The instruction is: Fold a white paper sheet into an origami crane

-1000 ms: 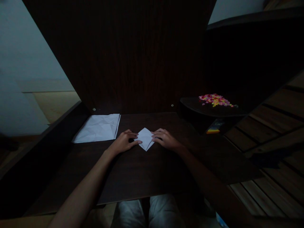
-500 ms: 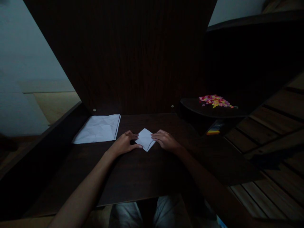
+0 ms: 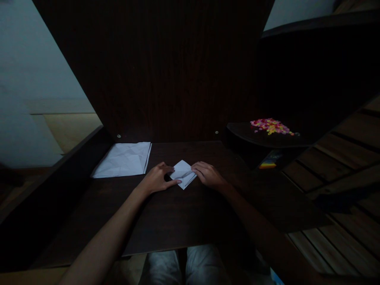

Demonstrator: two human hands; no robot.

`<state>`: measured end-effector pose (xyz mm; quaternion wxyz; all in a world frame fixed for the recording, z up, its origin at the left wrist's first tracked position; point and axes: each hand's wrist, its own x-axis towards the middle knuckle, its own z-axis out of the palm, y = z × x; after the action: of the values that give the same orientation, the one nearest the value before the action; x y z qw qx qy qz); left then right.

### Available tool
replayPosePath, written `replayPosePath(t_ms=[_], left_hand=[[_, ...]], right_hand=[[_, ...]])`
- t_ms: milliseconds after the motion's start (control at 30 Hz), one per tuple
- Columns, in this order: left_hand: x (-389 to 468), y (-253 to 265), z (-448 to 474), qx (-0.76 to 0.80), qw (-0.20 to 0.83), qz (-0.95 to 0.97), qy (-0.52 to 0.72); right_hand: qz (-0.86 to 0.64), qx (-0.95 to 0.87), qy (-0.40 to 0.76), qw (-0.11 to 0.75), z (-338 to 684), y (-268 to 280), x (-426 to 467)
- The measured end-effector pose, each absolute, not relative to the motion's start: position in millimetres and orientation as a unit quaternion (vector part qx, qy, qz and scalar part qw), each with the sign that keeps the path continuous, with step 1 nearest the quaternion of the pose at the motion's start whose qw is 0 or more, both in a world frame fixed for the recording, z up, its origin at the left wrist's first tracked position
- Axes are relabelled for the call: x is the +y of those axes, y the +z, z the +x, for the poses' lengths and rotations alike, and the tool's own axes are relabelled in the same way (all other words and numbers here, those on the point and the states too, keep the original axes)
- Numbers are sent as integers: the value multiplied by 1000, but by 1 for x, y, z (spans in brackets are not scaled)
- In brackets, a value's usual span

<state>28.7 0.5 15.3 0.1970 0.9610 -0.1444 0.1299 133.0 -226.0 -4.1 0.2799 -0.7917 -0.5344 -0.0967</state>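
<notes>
A small folded white paper (image 3: 182, 174) lies diamond-shaped on the dark wooden desk, one corner pointing at me. My left hand (image 3: 158, 177) grips its left side, the thumb laid across the lower left face and the fingers at the upper left edge. On the right corner, my right hand (image 3: 207, 174) pinches a layer of the paper with its fingers close together; its thumb is hidden. The upper layer is lifted a little, and a shaded gap and layered edges show across the middle and lower right.
Creased white paper sheets (image 3: 124, 159) lie stacked at the desk's (image 3: 178, 221) back left. A curved shelf (image 3: 237, 130) at right bears a heap of small pink, red and yellow pieces (image 3: 271, 126). A dark upright panel (image 3: 166, 71) closes off the back; a low side wall (image 3: 59, 174) runs along the left.
The paper's upper layer has lifted and opened a gap across the middle. My right hand has shifted slightly right with its edge. My left thumb reaches a little further over the paper.
</notes>
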Motion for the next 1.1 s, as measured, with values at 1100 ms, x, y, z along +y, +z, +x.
replayPosePath(t_ms=[1100], left_hand=[[-10, 4, 35, -71, 169, 970, 160]], right_hand=[[-849, -470, -111, 217, 122, -5, -216]])
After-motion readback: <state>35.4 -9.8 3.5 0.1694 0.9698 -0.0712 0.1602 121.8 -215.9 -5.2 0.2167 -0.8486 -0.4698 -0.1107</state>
